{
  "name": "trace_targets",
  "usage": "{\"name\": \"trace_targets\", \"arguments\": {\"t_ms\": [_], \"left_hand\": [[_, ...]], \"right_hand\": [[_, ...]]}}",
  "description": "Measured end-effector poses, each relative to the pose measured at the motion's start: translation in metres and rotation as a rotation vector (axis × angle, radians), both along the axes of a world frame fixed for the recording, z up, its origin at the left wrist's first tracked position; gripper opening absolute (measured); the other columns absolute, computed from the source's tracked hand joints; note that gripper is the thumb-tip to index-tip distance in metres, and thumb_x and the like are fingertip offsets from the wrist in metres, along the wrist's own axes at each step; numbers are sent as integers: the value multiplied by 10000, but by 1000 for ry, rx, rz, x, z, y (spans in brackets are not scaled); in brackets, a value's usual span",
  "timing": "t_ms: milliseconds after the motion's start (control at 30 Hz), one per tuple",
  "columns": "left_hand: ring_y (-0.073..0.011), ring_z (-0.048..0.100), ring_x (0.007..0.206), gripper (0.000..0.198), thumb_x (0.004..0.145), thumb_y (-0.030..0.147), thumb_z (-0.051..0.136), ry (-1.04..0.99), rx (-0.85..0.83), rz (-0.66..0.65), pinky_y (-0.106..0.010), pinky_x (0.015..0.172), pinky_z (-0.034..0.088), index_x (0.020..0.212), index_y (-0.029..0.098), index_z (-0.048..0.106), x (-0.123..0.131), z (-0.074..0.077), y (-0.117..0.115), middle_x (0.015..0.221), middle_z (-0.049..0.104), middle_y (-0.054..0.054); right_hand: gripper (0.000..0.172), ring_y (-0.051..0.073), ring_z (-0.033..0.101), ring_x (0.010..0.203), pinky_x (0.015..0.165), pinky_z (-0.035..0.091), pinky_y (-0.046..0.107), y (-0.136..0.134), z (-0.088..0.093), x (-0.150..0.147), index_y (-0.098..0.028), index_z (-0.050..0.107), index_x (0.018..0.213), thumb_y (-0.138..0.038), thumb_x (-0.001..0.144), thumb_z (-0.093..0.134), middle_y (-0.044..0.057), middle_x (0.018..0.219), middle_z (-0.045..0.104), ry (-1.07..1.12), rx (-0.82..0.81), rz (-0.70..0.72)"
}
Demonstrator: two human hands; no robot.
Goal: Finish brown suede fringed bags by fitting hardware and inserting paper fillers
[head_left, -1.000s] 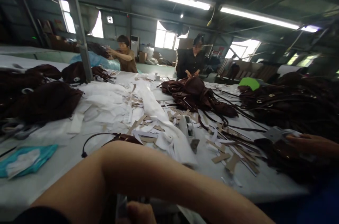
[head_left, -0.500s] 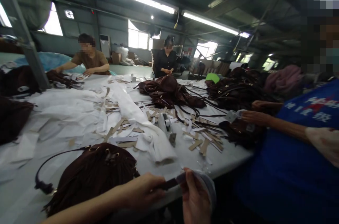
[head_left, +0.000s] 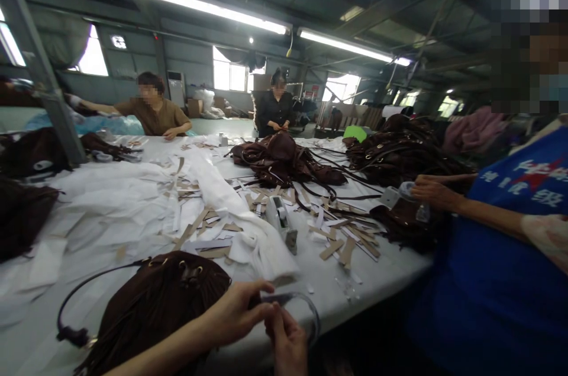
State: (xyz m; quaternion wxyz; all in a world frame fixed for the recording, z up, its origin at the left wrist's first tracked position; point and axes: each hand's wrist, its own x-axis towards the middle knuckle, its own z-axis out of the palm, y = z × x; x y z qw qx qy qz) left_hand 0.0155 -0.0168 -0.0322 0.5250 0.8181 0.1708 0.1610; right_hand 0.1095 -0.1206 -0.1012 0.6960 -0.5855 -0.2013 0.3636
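Close to the table's front edge, my left hand (head_left: 239, 311) closes its thumb and fingers round a dark strap, partly hidden by the fingers. My right hand (head_left: 286, 337) pinches the same strap (head_left: 313, 311) right beside it, fingertips nearly touching my left. A greyish, translucent wrapping seems to cover the strap, which curves in a loop past my right hand. Under my left forearm lies a dark brown fringed bag (head_left: 164, 293) with metal eyelets and a handle arching to the left.
A tape dispenser (head_left: 280, 219) stands among scattered paper and card strips (head_left: 350, 240) beside white sheeting (head_left: 222, 192). Brown bags (head_left: 284, 157) are heaped farther back. A co-worker in a blue apron (head_left: 510, 234) works close on the right; two people are across the table.
Both hands have drawn together, my right hand moving left toward my left one. The strap's loop has shifted left. Across the table, the person in brown has stretched an arm out to the left.
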Motion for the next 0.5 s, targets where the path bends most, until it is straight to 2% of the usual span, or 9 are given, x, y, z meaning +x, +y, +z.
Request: {"name": "trace_targets", "arguments": {"t_ms": [67,100,167,200,267,300,367,433,500], "left_hand": [[-138,557,610,233,847,289,538,41,34,10,-214,570,391,809,119,692,2,0,1,656,654,-25],[-134,551,598,236,841,272,536,64,55,1,-210,559,385,745,120,688,3,1,2,632,648,-21],[-128,544,576,189,816,254,562,90,105,-64,-203,533,373,774,131,700,3,6,0,610,639,-4],[-130,551,578,175,808,252,574,85,131,-119,-204,531,375,804,141,708,3,9,-1,621,646,-3],[-147,590,619,176,815,252,573,50,168,-249,-212,559,405,853,163,720,3,17,-3,688,679,-18],[-157,609,642,180,822,249,567,34,188,-300,-219,576,420,871,174,722,2,19,-4,720,693,-28],[-169,624,648,186,833,246,556,28,230,-336,-228,579,431,910,196,719,1,21,-3,735,701,-35],[-173,615,606,191,845,270,549,48,290,-317,-233,544,420,944,222,704,-2,15,4,690,688,-26],[-198,615,612,212,838,334,565,95,390,-287,-255,551,424,990,238,678,-7,3,15,680,676,-29]], "right_hand": [[556,172,595,568,551,467,257,-12,9,10,-132,719,725,-667,753,569,55,597,656,-152,-102,33],[561,181,598,568,555,471,268,-20,15,16,-140,716,701,-665,780,533,63,598,656,-252,-146,20],[502,233,644,719,684,505,312,-36,28,30,-166,729,776,-638,779,557,94,740,703,-519,-173,-49],[473,269,645,861,794,497,340,-42,34,36,-184,730,883,-621,731,629,106,884,716,-678,-145,-64],[518,290,614,1004,881,467,346,-50,41,45,-219,692,1040,-574,664,719,95,1046,698,-908,-103,102],[479,273,633,961,833,480,319,-52,41,47,-227,686,1037,-554,688,708,78,1014,708,-963,-113,253],[302,207,660,732,642,466,249,-55,38,53,-218,688,889,-492,824,579,35,795,719,-1010,-207,494],[326,172,639,613,556,402,228,-58,34,64,-210,648,770,-414,913,437,15,670,688,-1099,-325,540],[320,179,654,646,573,382,238,-65,34,80,-215,624,753,-362,921,395,24,679,691,-1236,-427,462]]}}
